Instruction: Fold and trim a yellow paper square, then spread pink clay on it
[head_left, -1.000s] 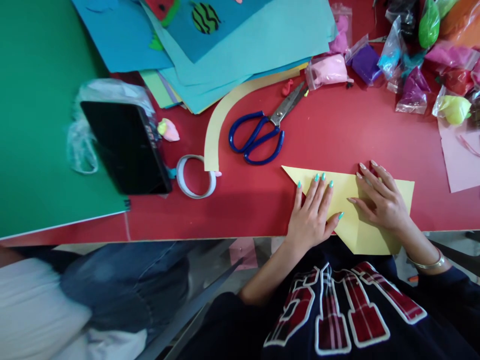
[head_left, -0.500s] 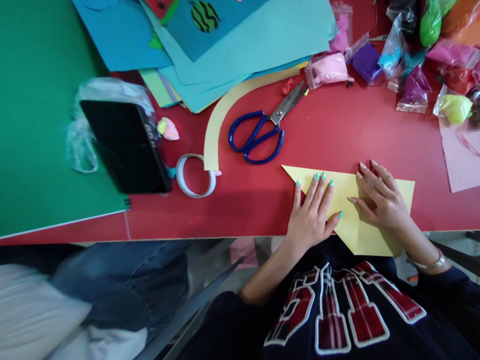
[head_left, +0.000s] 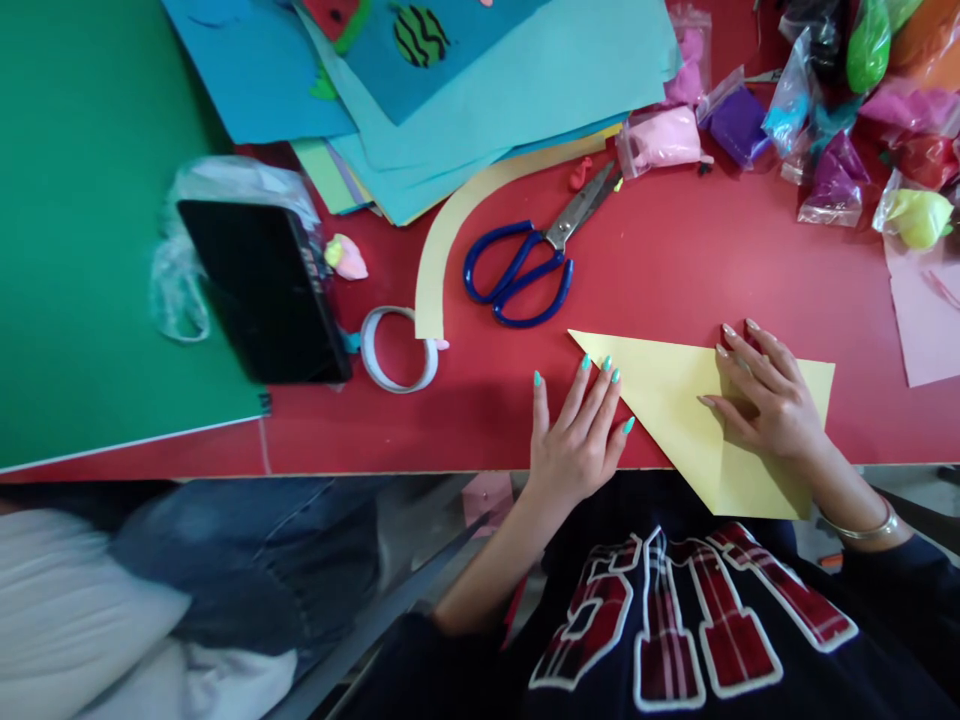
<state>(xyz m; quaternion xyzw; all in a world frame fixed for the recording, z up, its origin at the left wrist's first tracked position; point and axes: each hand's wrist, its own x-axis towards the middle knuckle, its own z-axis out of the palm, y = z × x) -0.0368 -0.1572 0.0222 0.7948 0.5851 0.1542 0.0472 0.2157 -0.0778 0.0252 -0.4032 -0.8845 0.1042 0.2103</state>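
A folded sheet of yellow paper (head_left: 667, 390) lies at the front edge of the red table, its lower corner hanging past the edge. My right hand (head_left: 776, 405) rests flat on its right part, fingers spread and holding nothing. My left hand (head_left: 577, 430) lies open on the table just left of the paper's slanted fold, with its fingertips close to that edge. Beyond the hands are blue-handled scissors (head_left: 536, 250), their blades pointing away to the upper right. A curved strip of pale yellow paper (head_left: 431, 290) lies left of the scissors.
A white ring-shaped band (head_left: 367, 350) and a black tablet-like device (head_left: 262, 290) are at left, beside a green board (head_left: 90, 300). Blue paper sheets (head_left: 510, 90) are stacked at the back. Bags of coloured clay (head_left: 739, 125) crowd the upper right. Another person's leg (head_left: 247, 560) shows at lower left.
My left hand has slid left and toward me, off the yellow paper onto the table. My right hand stays on the paper. The view has shifted slightly.
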